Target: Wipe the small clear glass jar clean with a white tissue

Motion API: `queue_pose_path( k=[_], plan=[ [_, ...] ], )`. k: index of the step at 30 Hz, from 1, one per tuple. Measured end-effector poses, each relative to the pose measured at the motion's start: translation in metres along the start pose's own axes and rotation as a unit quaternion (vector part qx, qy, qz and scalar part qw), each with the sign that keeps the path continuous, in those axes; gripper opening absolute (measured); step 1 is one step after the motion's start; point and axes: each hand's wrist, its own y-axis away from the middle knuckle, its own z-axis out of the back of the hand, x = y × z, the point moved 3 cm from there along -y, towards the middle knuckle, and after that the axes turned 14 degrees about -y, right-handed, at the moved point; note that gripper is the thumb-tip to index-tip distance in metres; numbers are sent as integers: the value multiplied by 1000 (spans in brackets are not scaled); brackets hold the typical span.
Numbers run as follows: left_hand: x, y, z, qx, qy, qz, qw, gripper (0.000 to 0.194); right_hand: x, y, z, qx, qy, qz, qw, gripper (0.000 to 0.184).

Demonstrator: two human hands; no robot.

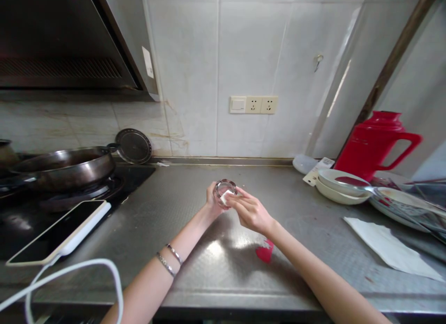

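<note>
Above the middle of the steel counter, my left hand [212,201] is wrapped round a small clear glass [220,187], its round mouth tilted toward me. My right hand [253,215] pinches a small white piece [226,197], which looks like folded tissue, at the mouth of the glass. Whether the fingertips reach inside cannot be made out. A red scrap [265,252] with a ragged pale edge lies on the counter below my right wrist.
To the left, a metal pan [69,168] sits on the stove, with a phone [57,233] and white cable [114,273] nearer me. At right are stacked bowls [339,194], a red thermos jug [372,145], a plate [400,205] and a paper napkin [390,247].
</note>
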Motion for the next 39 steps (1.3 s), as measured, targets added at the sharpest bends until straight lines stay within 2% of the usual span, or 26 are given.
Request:
queue_pose_path(
  k=[5, 9, 13, 16, 18, 19, 20, 21, 23, 25, 26, 27, 28, 32, 34, 36, 39],
  plan=[
    [1, 2, 1, -2, 56, 42, 998, 47, -8, 6, 5, -10, 20, -4, 1000, 45],
    [-3, 2, 1, 4, 59, 10, 998, 47, 1, 4, -4, -2, 6, 19, 1000, 44],
    [-3, 3, 2, -4, 54, 27, 998, 47, -6, 7, 2, 0, 8, 15, 1000, 44],
    [-4, 3, 3, -2, 53, 37, 998, 50, -21, 10, 9, -11, -23, -39, 999, 42],
    [-5, 4, 3, 31, 42, 43, 998, 54, -33, 13, 13, -73, -69, -133, 986, 33],
    [-5, 4, 3, 47, 32, 48, 997, 57, -41, 16, 14, -120, -96, -202, 967, 27],
    [-6, 4, 2, 61, 19, 52, 997, 60, -49, 20, 14, -173, -127, -276, 937, 22],
    [-7, 5, 3, 68, 5, 54, 996, 63, -56, 24, 12, -219, -163, -349, 896, 22],
    [-10, 5, 3, 67, -18, 45, 997, 64, -69, 34, 6, -296, -259, -449, 802, 27],
    [-12, 6, 4, 62, -37, 29, 997, 59, -78, 42, -3, -346, -363, -501, 705, 34],
    [-12, 6, 4, 56, -46, 20, 997, 57, -81, 44, -7, -359, -401, -513, 669, 38],
    [-13, 5, 4, 46, -58, 10, 997, 56, -83, 46, -10, -364, -423, -520, 647, 40],
    [-14, 5, 4, 34, -71, -4, 997, 57, -84, 48, -13, -366, -437, -523, 634, 42],
    [-18, 3, 5, -22, -174, -98, 980, 66, -86, 50, -22, -360, -448, -535, 619, 43],
    [-21, 2, 6, -55, -252, -169, 951, 76, -86, 50, -25, -361, -445, -538, 619, 42],
    [-22, 2, 5, -81, -324, -242, 911, 88, -86, 49, -26, -362, -438, -537, 623, 41],
    [-20, 3, 5, -98, -403, -303, 858, 96, -85, 48, -26, -364, -429, -534, 631, 38]
  ],
)
